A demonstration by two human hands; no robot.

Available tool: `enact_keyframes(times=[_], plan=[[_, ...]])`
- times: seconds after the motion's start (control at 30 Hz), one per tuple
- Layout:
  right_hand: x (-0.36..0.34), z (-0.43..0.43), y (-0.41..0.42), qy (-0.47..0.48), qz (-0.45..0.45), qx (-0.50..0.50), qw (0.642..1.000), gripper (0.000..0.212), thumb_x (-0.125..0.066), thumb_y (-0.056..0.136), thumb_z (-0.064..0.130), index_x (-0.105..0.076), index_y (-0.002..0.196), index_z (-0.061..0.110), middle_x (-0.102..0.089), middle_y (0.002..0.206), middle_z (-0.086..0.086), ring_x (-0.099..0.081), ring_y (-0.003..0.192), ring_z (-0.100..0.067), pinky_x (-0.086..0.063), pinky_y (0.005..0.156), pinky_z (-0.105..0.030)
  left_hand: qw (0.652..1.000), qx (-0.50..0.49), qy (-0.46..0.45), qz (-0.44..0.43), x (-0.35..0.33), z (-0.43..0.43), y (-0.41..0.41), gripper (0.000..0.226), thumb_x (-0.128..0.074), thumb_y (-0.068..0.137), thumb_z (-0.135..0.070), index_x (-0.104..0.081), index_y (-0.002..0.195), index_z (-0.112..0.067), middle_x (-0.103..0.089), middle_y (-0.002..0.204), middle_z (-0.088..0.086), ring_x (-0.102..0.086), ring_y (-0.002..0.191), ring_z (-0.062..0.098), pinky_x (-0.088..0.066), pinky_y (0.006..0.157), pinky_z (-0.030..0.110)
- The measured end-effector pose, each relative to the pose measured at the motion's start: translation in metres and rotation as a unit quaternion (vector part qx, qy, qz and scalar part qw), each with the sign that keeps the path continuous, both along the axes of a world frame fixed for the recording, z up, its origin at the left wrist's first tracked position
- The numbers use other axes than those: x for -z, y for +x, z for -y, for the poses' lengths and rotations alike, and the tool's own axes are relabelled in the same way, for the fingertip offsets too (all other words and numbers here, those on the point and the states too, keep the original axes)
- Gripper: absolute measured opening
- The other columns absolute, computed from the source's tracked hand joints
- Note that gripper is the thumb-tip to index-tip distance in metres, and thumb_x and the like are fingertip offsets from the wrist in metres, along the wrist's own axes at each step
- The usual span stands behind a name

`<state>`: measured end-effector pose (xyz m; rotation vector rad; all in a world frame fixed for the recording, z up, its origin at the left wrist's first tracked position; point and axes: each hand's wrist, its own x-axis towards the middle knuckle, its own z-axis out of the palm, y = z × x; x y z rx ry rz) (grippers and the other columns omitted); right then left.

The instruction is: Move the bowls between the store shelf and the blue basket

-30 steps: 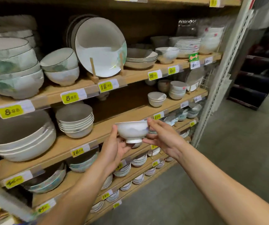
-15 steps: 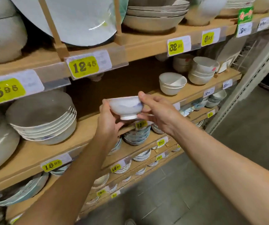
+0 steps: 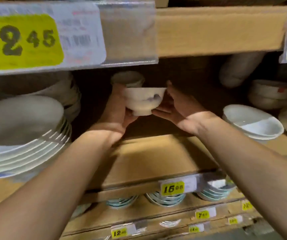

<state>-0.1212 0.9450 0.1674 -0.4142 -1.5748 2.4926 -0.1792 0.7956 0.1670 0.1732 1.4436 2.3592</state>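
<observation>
A small white footed bowl (image 3: 143, 100) with a blue mark is held in the air between both hands, inside the shelf bay above the wooden shelf board (image 3: 156, 158). My left hand (image 3: 117, 108) grips its left side and foot. My right hand (image 3: 175, 108) grips its right side. Behind it, deeper in the bay, stands a stack of similar small bowls (image 3: 127, 78). The blue basket is out of view.
A stack of wide white bowls (image 3: 23, 135) fills the left of the bay. Shallow white dishes (image 3: 253, 122) and more bowls (image 3: 269, 94) sit on the right. The upper shelf edge (image 3: 217, 30) with price tags hangs close overhead. Lower shelves hold small plates (image 3: 165, 200).
Both hands have carried the bowl forward from in front of the shelf into the bay. The view has closed in on the shelf.
</observation>
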Motion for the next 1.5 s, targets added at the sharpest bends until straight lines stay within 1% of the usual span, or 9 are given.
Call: enact_keyframes(times=[0.1,0.2,0.37,0.53,0.73,0.97,1.1,1.37,1.5], plan=[[-0.005,-0.013,-0.029,0.015,-0.007,-0.074,0.997,0.047,-0.050,0.095,0.046,-0.057,0.123,0.011,-0.069,0.115,-0.013,-0.071,0.099,-0.025,-0.060,0.073,-0.036,0.999,-0.006,-0.015,-0.038,-0.004,0.000,-0.017,0.050,-0.039,0.095,-0.050,-0.054,0.131,-0.020,-0.063,0.126,0.013,-0.065,0.110,0.030,-0.053,0.092,0.052],[-0.017,-0.018,-0.059,0.027,-0.022,-0.074,0.997,0.033,-0.051,0.096,0.038,-0.060,0.115,0.012,-0.071,0.108,-0.012,-0.071,0.095,-0.024,-0.060,0.074,-0.037,0.998,-0.031,0.012,-0.054,-0.019,-0.009,-0.037,0.051,-0.033,0.099,-0.050,-0.046,0.137,-0.019,-0.061,0.127,0.014,-0.063,0.110,0.032,-0.050,0.094,0.054],[-0.040,-0.014,-0.107,0.101,-0.077,-0.034,0.991,0.017,-0.047,0.100,0.029,-0.059,0.097,0.017,-0.066,0.104,-0.007,-0.066,0.095,-0.019,-0.061,0.068,-0.029,0.963,-0.204,-0.138,-0.106,-0.048,-0.033,-0.076,0.033,-0.030,0.105,-0.026,-0.053,0.126,-0.015,-0.058,0.130,0.011,-0.063,0.097,0.024,-0.052,0.086,0.037],[-0.031,-0.012,-0.155,0.229,-0.077,0.060,0.968,0.030,-0.038,0.101,0.042,-0.061,0.100,0.023,-0.066,0.108,-0.003,-0.062,0.103,-0.021,-0.051,0.095,-0.039,0.912,-0.290,-0.252,-0.145,-0.044,-0.047,-0.120,0.041,-0.032,0.104,-0.022,-0.048,0.134,0.001,-0.053,0.136,0.019,-0.053,0.123,0.033,-0.046,0.097,0.038],[0.006,-0.007,-0.182,0.328,-0.085,0.193,0.921,0.036,-0.044,0.098,0.042,-0.055,0.067,0.027,-0.059,0.071,0.009,-0.051,0.064,-0.001,-0.036,0.054,-0.022,0.858,-0.363,-0.302,-0.205,-0.010,-0.050,-0.145,0.049,-0.024,0.105,-0.032,-0.059,0.114,0.001,-0.062,0.118,0.024,-0.058,0.111,0.037,-0.045,0.094,0.040],[0.015,-0.013,-0.199,0.386,-0.057,0.193,0.900,0.052,-0.038,0.098,0.053,-0.068,0.102,0.010,-0.068,0.106,-0.015,-0.062,0.094,-0.025,-0.048,0.079,-0.036,0.833,-0.389,-0.311,-0.241,0.009,-0.059,-0.166,0.065,-0.016,0.105,-0.039,-0.064,0.108,0.004,-0.062,0.115,0.028,-0.056,0.112,0.039,-0.040,0.101,0.045],[0.023,-0.014,-0.202,0.364,-0.055,0.187,0.911,0.052,-0.039,0.096,0.056,-0.065,0.099,0.011,-0.065,0.105,-0.013,-0.058,0.085,-0.019,-0.043,0.065,-0.029,0.814,-0.418,-0.315,-0.252,0.020,-0.064,-0.170,0.063,-0.015,0.104,-0.038,-0.063,0.111,0.003,-0.058,0.121,0.026,-0.050,0.118,0.036,-0.034,0.105,0.046],[0.037,-0.013,-0.208,0.401,-0.040,0.158,0.901,0.062,-0.036,0.096,0.058,-0.069,0.101,0.006,-0.069,0.104,-0.016,-0.064,0.094,-0.027,-0.049,0.075,-0.034,0.848,-0.391,-0.296,-0.201,0.029,-0.059,-0.184,0.066,-0.016,0.104,-0.045,-0.063,0.107,0.000,-0.064,0.105,0.022,-0.060,0.105,0.037,-0.037,0.077,0.032],[0.040,-0.011,-0.211,0.414,-0.018,0.167,0.895,0.062,-0.029,0.100,0.053,-0.067,0.109,0.004,-0.065,0.113,-0.019,-0.061,0.104,-0.031,-0.048,0.085,-0.039,0.834,-0.401,-0.321,-0.200,0.028,-0.058,-0.183,0.066,-0.020,0.104,-0.043,-0.065,0.099,0.005,-0.065,0.104,0.026,-0.060,0.105,0.040,-0.041,0.080,0.038]])
